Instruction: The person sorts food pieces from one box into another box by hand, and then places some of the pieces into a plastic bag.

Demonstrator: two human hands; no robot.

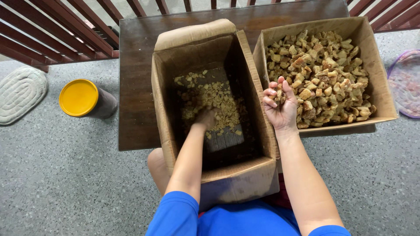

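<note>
Chunks (321,74) sort best if the right hand (280,107), cupping a few, stays low while the left hand (205,117), grip hidden, rakes the deep box (258,131).

short blue sleeves (177,214), bare forearms

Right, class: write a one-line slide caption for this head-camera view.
Left hand reaches into a deep cardboard box of pale chunks; right hand holds chunks beside a fuller box.

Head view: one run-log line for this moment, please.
left hand: down in deep box, among pale chunks | right hand: cupping brown chunks, beside full box
</note>
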